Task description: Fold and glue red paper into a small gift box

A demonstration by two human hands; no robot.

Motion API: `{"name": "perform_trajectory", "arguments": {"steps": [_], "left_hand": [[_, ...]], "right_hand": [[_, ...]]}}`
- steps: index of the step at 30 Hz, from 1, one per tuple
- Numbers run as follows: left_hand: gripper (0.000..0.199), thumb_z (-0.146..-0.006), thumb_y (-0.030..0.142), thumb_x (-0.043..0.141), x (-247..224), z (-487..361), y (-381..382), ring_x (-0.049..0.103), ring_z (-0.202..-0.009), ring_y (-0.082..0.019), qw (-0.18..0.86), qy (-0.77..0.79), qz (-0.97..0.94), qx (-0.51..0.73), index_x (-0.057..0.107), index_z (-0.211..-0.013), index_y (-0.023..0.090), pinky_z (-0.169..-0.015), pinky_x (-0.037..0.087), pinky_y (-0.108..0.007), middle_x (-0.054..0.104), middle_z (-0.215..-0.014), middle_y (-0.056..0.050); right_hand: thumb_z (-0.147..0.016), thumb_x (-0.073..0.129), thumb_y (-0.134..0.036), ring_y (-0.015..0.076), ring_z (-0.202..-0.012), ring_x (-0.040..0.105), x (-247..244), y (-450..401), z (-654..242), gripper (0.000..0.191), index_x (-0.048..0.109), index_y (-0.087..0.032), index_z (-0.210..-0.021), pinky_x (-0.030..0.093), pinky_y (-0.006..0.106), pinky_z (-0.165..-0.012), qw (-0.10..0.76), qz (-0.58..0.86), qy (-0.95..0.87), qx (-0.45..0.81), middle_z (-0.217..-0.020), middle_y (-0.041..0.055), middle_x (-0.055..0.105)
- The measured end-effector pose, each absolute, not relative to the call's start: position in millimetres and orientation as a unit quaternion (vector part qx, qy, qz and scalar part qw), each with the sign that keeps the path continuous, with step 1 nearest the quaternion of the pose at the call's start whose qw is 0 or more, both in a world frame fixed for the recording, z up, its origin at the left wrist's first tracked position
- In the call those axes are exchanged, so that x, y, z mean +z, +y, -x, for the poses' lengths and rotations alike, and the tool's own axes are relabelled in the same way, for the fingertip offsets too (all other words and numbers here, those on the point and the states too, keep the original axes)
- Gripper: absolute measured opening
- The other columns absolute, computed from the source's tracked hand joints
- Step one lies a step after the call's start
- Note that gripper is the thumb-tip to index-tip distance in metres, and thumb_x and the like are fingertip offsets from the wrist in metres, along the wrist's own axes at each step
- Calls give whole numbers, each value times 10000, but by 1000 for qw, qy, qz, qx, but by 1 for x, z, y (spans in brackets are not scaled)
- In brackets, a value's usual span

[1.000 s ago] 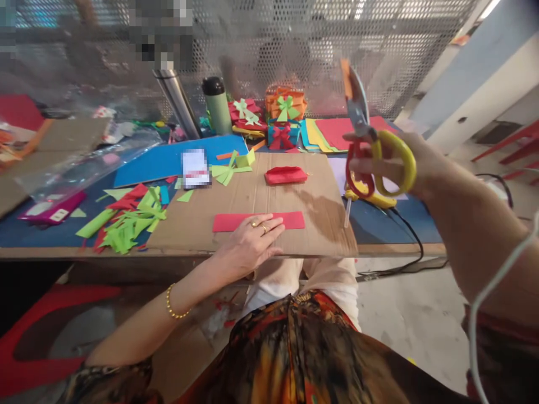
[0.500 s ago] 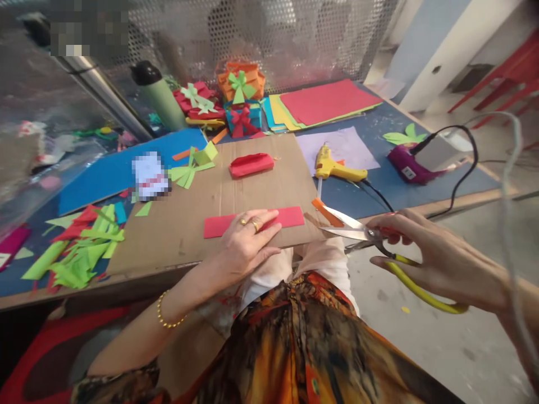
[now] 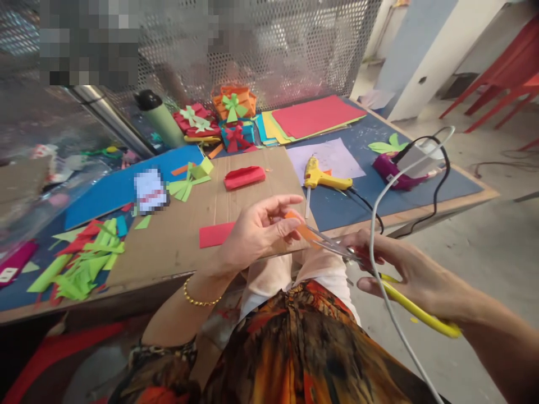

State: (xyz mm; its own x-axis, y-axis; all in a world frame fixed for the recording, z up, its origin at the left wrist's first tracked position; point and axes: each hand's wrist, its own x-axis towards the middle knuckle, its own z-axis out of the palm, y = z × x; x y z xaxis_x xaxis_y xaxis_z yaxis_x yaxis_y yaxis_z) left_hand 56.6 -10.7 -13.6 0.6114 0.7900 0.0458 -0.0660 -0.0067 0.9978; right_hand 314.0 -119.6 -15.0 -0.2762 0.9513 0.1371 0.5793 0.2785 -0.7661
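Note:
Between thumb and fingers, my left hand (image 3: 263, 227) pinches a small orange paper strip (image 3: 306, 231) above the cardboard's front edge. My right hand (image 3: 400, 264) grips yellow-handled scissors (image 3: 415, 308), whose blades lie at the strip; whether they touch or cut it is unclear. A flat red paper strip (image 3: 213, 235) lies partly hidden behind my left hand on the cardboard sheet (image 3: 168, 241). Farther back on the same sheet sits a folded red paper piece (image 3: 244, 177).
A yellow glue gun (image 3: 326, 177) rests on lilac paper (image 3: 345, 154). A white cable (image 3: 379, 224) hangs in front of my right hand. Green paper scraps (image 3: 84, 258) lie at left. Behind are stacked coloured sheets (image 3: 315, 115), small decorated paper boxes (image 3: 233, 104) and a green bottle (image 3: 164, 120).
My left hand has left the red strip, moved up and right, and taken hold of the orange strip. The scissors have lowered slightly and shifted left. The view has shifted a little.

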Motion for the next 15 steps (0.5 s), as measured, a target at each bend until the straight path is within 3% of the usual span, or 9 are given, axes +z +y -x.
{"name": "perform_trajectory", "arguments": {"steps": [3,6,8,10,12,15], "left_hand": [[380,-866,388,822,-15,-58,-15,700,-666,-111,622,318,-619,360,755,-1128,121,-660,622,-240,765,-888,-49],[283,-878,349,786,-17,-40,-7,739,-760,-141,508,369,-657,418,787,-1076,148,-682,630,-239,774,-898,-45],[226,-904,329,748,-14,-7,7,750,-802,-144,372,421,-693,453,802,-1061,175,-706,630,-242,781,-949,-41],[194,-953,331,698,-3,47,23,721,-723,-110,201,488,-719,452,810,-1045,202,-681,608,-243,788,-1000,-28],[216,-986,384,668,14,108,35,692,-703,-93,-1,562,-720,408,803,-1030,221,-670,565,-243,772,-904,24],[373,-923,563,738,34,176,41,718,-1037,-211,-50,599,-710,368,770,-869,195,-828,517,-327,718,-801,52]], "right_hand": [[-876,766,-453,150,-644,652,-21,-118,-313,320,736,-244,-1117,600,278,-585,337,483,-763,269,-863,35,727],[-880,777,-448,145,-601,635,-29,-119,-315,281,733,-300,-1115,590,262,-545,354,474,-776,219,-766,-2,675],[-886,771,-479,148,-578,627,-34,-118,-319,286,725,-340,-1133,581,258,-507,334,484,-784,199,-779,0,686],[-897,746,-502,165,-592,644,-39,-117,-325,330,701,-385,-1202,598,285,-509,324,491,-792,166,-879,22,729],[-910,717,-478,180,-591,647,-42,-116,-332,360,668,-419,-1262,599,304,-495,310,498,-799,134,-913,29,731],[-917,674,-425,197,-609,658,-46,-115,-339,402,636,-402,-1317,593,318,-482,267,510,-811,108,-942,46,724]]}}
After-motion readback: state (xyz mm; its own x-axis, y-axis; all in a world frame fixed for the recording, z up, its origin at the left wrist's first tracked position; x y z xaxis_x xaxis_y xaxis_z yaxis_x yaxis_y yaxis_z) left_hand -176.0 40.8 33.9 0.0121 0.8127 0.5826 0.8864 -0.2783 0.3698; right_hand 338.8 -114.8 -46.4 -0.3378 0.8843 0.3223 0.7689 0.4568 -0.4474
